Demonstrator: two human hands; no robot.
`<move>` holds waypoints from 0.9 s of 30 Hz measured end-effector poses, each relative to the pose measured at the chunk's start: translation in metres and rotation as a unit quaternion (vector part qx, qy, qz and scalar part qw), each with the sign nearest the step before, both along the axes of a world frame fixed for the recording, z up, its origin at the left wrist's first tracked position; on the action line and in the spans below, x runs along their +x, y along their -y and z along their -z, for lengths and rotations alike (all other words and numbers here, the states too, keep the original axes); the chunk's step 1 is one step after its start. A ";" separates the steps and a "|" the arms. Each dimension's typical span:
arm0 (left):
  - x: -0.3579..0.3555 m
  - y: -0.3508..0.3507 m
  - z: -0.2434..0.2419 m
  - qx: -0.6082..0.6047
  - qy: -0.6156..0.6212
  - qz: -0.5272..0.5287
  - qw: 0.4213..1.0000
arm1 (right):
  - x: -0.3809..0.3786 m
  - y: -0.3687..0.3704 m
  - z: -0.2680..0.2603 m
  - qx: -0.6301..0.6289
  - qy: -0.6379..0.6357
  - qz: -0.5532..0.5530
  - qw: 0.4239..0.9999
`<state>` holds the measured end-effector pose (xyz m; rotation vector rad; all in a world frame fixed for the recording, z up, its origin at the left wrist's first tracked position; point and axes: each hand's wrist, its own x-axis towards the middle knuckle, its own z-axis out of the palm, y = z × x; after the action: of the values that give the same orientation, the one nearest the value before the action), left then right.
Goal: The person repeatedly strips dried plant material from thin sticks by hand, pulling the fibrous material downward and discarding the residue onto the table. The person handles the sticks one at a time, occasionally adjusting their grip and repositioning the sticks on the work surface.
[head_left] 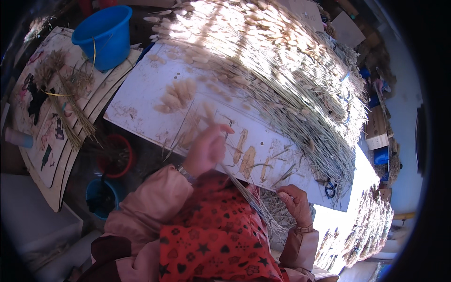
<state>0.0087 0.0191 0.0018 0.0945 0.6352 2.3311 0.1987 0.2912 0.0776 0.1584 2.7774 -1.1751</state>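
Note:
Dried bunny-tail grass stems (239, 185) run through my left hand (208, 148), which is closed around them above the white board's near edge. Fluffy heads (178, 95) fan out beyond that hand, partly blurred, and the stem ends hang down over my red patterned apron (211, 243). My right hand (294, 201) is by the front edge of the white board (141, 116), its thumb near the fingertips; whether a thin stem lies between them I cannot tell. Farther back, a large heap of the same grass (267, 60) covers the board, its stems pointing right.
Blue-handled scissors (330, 190) lie at the board's right end. On a stained side table (53, 141) at left stand a blue bucket (105, 38) and tied dried bunches (67, 102). Below are a red bucket (132, 158) and a blue one (118, 194). More dried bundles (370, 225) stand at right.

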 end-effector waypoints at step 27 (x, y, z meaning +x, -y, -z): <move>0.001 0.000 -0.005 -0.029 0.044 0.033 0.998 | -0.196 0.102 0.025 -0.403 -0.016 -0.004 0.915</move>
<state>0.0094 0.0192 0.0065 -0.0133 0.6447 2.2387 0.0027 0.1892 0.0527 0.0413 2.0681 -2.1934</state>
